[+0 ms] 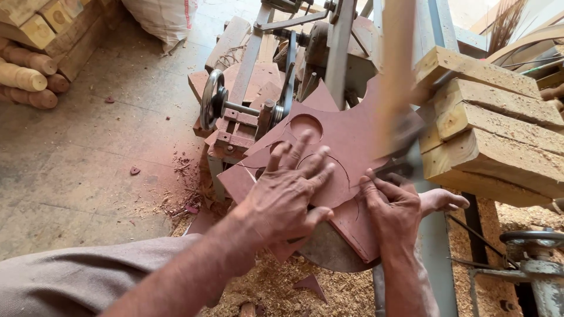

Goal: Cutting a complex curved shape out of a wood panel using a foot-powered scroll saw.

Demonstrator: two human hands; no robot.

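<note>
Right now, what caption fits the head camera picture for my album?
Left hand and right hand press a reddish board flat on a saw table.

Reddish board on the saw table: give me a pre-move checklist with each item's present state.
1. Left hand flat on the reddish board: ok.
2. Right hand pressing the board's near edge: ok.
3. Fingers apart from the blurred blade area: ok for the left, cannot tell for the right.
4. Drawn circle line visible: ok.
5. Board lying flat on the round table: cannot tell.
6. Sawdust heaped underfoot: not ok.
</note>
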